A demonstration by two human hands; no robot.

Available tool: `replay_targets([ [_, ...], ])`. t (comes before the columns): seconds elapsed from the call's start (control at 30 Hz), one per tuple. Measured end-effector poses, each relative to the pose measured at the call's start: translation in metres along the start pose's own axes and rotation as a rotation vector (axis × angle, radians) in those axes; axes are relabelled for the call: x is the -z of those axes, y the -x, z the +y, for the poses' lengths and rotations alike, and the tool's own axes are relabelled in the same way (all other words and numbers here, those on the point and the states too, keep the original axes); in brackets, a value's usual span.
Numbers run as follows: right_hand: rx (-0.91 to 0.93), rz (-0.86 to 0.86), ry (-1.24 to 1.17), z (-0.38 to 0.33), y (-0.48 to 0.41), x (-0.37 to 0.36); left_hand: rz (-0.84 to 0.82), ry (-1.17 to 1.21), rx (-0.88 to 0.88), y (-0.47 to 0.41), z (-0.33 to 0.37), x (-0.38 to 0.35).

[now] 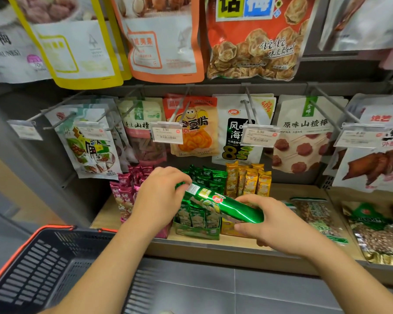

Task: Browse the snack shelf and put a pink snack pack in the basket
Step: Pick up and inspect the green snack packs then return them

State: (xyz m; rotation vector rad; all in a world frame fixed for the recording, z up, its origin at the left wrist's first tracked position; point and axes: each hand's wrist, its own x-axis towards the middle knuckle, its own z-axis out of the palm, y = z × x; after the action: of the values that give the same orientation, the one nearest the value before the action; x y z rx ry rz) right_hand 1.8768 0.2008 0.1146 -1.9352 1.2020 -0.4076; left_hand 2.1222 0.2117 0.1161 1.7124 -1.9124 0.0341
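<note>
1. The pink snack packs (123, 196) stand upright in a tight cluster on the shelf (191, 248), just left of the green display box (197, 232). The left forearm crosses in front of them and hides their right side.
2. The green display box sits at the shelf's front edge, filled with small green packs standing on end.
3. Above the box, both hands hold one long green pack (227, 205), tilted so its left end is higher than its right.
4. The left hand (159, 198), over the box's left edge, has its fingers curled and pinches the pack's upper end by the white label.
5. The right hand (275, 225), to the right of the box, grips the pack's lower end with fingers curled over the top and the thumb beneath.
6. Yellow packs (250, 182) of the same kind stand upright just behind and to the right of the box.
7. Further right of the box, clear bags of mixed nuts (315, 211) lie flat on the shelf.
8. Well above the box, snack bags hang from metal pegs, among them a white hawthorn bag (304, 143) up to the right. Price tags (167, 132) are clipped to the peg ends.
9. The basket (32, 268), black and slatted with an orange rim, is below and to the left of the box, in front of the shelf and under the left forearm.
10. Grey floor tiles (213, 286) show directly below the box, beneath the shelf front.
</note>
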Motion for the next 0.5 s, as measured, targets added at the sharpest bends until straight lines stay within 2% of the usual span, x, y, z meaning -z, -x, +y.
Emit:
replay_targets([
  [0.13, -0.139, -0.049, -0.317, 0.0, -0.003, 0.0, -0.053, -0.026, -0.197, 0.011, 0.019, -0.008],
  [0.27, -0.152, -0.133, -0.354, -0.002, -0.003, 0.005, -0.13, 0.018, -0.349, 0.019, 0.033, -0.015],
  [0.4, -0.103, -0.197, -0.349, -0.006, 0.0, 0.008, -0.102, 0.064, -0.453, 0.022, 0.042, -0.018],
  [0.5, -0.088, -0.22, -0.337, -0.007, 0.002, 0.011, -0.066, 0.09, -0.459, 0.021, 0.042, -0.017],
])
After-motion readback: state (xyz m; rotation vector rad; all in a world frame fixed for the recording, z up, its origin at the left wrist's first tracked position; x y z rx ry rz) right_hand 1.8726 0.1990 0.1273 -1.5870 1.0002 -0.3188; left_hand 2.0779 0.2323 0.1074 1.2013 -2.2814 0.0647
